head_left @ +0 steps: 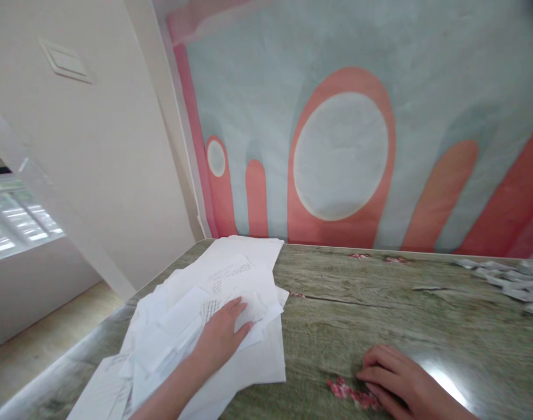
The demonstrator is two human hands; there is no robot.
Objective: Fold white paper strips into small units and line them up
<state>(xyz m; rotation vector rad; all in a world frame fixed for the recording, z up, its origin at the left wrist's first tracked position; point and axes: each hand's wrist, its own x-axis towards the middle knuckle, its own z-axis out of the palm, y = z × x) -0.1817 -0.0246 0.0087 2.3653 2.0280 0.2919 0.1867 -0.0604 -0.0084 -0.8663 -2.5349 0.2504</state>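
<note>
My left hand [225,331] lies on a spread pile of white papers [260,356]. Its fingers are stretched forward, with the thumb apart, over small loose slips [251,306] on top of the larger sheets. Some sheets carry printed lines of text, too blurred to read. My right hand [395,376] rests on the wood-patterned table [336,329], its fingers loosely bent and slightly apart. I see nothing held in it. A red flower print [347,391] on the tabletop shows beside its fingertips.
Several small folded paper pieces [507,280] lie at the table's far right. Behind the table hangs a pale backdrop [424,70] with coral arches and ovals. A white wall with a switch plate [67,61] and a window [19,216] stand on the left.
</note>
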